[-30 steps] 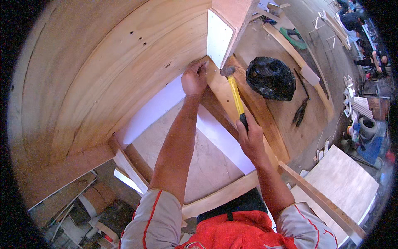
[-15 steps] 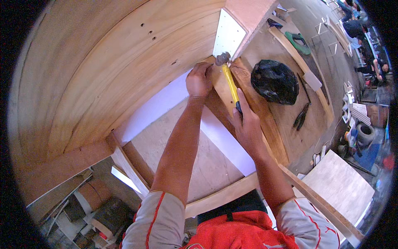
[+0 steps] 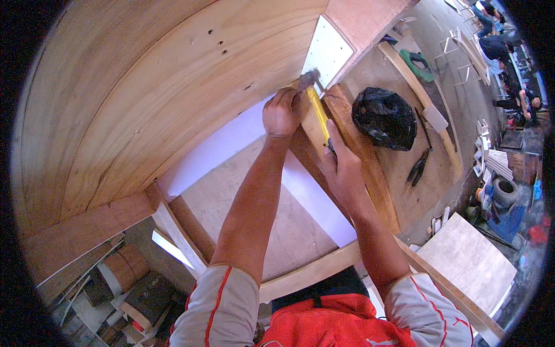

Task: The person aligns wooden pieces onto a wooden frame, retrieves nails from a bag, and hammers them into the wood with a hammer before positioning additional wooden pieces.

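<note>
My right hand (image 3: 344, 165) grips the black end of a hammer (image 3: 317, 111) with a yellow handle. The hammer's metal head is slightly blurred and lies close to the fingers of my left hand (image 3: 282, 113). That left hand is closed, fingers curled together against the wooden panel (image 3: 144, 110) in the inner corner; whatever it pinches is hidden. Just beyond the hammer head, a white plate (image 3: 328, 55) dotted with small marks is fixed in the corner. A brown wooden rail (image 3: 370, 168) runs beside my right hand.
On the board to the right lie a black plastic bag (image 3: 384, 118), black-handled pliers (image 3: 417, 168) and a green-handled saw (image 3: 417, 65). A pale board (image 3: 468, 260) leans at the lower right. Wood scraps (image 3: 124, 289) sit at the lower left. Other people (image 3: 497, 46) are far off, upper right.
The view has shifted slightly. The hammer has moved a little relative to the corner, its head still near my left hand. Both hands keep their grips.
</note>
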A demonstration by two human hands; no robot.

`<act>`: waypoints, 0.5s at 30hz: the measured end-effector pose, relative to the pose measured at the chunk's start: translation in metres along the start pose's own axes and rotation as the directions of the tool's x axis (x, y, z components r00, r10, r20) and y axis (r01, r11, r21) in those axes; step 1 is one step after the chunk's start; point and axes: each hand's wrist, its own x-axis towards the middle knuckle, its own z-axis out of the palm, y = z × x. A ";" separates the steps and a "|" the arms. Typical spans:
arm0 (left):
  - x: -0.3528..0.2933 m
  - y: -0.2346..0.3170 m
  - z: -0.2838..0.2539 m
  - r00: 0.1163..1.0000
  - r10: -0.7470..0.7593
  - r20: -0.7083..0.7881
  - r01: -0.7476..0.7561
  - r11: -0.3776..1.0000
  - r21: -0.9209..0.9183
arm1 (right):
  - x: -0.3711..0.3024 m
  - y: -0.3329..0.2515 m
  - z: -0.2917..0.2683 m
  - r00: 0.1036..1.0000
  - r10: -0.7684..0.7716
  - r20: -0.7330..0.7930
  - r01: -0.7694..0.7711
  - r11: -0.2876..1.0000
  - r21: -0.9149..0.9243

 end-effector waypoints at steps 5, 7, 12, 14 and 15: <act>0.001 0.004 0.000 1.000 -0.022 -0.011 0.022 1.000 -0.005 | -0.004 -0.015 -0.011 0.979 -0.117 -0.170 0.120 0.993 0.011; 0.002 0.007 0.002 1.000 -0.018 -0.010 0.018 1.000 -0.004 | -0.004 -0.005 -0.009 0.962 -0.173 -0.212 0.175 0.984 -0.005; 0.000 0.001 -0.002 1.000 0.000 0.001 0.000 1.000 0.030 | 0.002 -0.003 -0.009 0.999 0.030 0.032 -0.028 0.998 -0.060; 0.000 0.003 -0.002 1.000 0.009 -0.018 -0.009 1.000 0.026 | -0.002 -0.005 -0.011 0.999 -0.030 -0.043 0.029 0.999 -0.033; 0.001 0.006 0.000 0.999 0.018 -0.035 -0.017 1.000 0.017 | -0.004 -0.004 -0.013 0.989 -0.086 -0.120 0.085 0.996 -0.013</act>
